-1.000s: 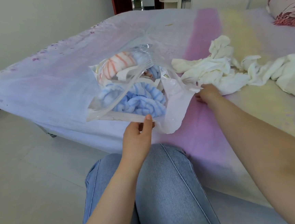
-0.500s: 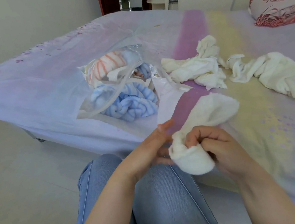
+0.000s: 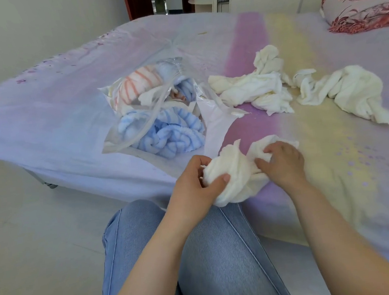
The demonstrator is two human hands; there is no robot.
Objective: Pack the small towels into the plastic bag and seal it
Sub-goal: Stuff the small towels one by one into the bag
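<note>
A clear plastic bag (image 3: pixel 125 120) lies open on the bed, its mouth facing me, holding a blue striped towel (image 3: pixel 164 136) and an orange striped towel (image 3: pixel 138 86). At the bed's near edge both hands hold one crumpled white towel (image 3: pixel 233 174). My left hand (image 3: pixel 196 184) grips its left side, thumb on top. On the towel's right side my right hand (image 3: pixel 282 163) curls its fingers into the cloth. More white towels lie loose further back: one pile (image 3: pixel 254 88) in the middle and another (image 3: pixel 348 91) to the right.
The bed sheet (image 3: pixel 45 118) is lilac with a pink and a yellow stripe. A red patterned pillow (image 3: pixel 362 3) sits at the far right corner. My knees in blue jeans (image 3: pixel 198 253) are below the hands. Pale floor (image 3: pixel 31 232) lies to the left.
My right hand took a white towel from the pile and pulled it to the bed's near edge. My left hand let go of the bag's rim and now grips the same towel.
</note>
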